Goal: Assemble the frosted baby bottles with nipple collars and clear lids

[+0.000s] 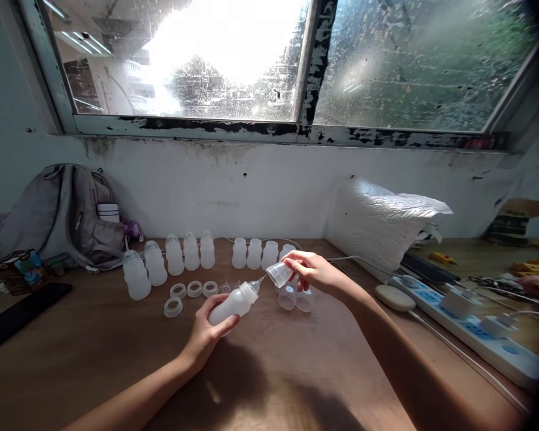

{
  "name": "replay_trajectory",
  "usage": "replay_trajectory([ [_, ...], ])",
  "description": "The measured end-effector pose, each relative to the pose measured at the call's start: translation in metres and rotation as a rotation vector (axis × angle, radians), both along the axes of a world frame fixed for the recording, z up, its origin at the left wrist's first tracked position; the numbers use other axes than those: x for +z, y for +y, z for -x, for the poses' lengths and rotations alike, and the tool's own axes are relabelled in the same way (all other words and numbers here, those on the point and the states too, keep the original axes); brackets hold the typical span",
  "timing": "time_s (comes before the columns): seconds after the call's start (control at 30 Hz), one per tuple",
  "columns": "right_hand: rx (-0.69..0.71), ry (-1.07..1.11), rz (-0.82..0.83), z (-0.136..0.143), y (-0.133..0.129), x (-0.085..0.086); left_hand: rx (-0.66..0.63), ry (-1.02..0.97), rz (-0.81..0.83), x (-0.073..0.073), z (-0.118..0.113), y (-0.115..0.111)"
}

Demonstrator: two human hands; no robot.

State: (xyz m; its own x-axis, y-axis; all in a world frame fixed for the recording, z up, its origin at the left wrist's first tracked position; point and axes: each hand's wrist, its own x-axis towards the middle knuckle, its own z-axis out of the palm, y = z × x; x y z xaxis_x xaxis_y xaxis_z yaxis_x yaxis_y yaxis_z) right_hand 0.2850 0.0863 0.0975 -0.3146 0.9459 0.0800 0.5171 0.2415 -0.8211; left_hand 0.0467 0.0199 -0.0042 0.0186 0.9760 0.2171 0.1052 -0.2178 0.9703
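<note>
We note our left grip (206, 332) wrapped around a tilted bottle (233, 307), its pointed tip (256, 284) just beside a clear cap (277, 275). Our right grip (313, 270) pinches that cap above the table (251, 389)

A peeling-framed window (291, 66) glares above a stained wall (251, 191).
</note>
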Motion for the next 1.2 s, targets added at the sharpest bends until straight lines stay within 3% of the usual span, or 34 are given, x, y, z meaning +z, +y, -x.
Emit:
replay_trajectory([
  [0.3, 0.038, -0.151, -0.084, 0.023, -0.007, -0.011, 0.002, 0.035, -0.021, 0.000, -0.001, -0.001],
  [0.67, 0.184, -0.139, 0.086, 0.027, -0.010, -0.014, 0.001, 0.085, -0.080, 0.003, -0.001, -0.005],
  [0.77, 0.204, -0.010, -0.013, 0.035, -0.008, -0.029, -0.023, 0.104, -0.092, 0.004, -0.001, -0.006],
  [0.87, 0.193, 0.132, -0.165, 0.049, -0.009, -0.056, -0.023, 0.107, -0.091, 0.004, 0.001, -0.006],
  [1.03, -0.039, 0.399, -0.083, 0.070, -0.015, -0.099, 0.064, 0.009, -0.045, 0.002, 0.004, -0.002],
  [1.2, -0.123, 0.498, -0.002, 0.077, -0.019, -0.113, 0.171, 0.034, -0.072, 0.000, 0.004, -0.001],
])
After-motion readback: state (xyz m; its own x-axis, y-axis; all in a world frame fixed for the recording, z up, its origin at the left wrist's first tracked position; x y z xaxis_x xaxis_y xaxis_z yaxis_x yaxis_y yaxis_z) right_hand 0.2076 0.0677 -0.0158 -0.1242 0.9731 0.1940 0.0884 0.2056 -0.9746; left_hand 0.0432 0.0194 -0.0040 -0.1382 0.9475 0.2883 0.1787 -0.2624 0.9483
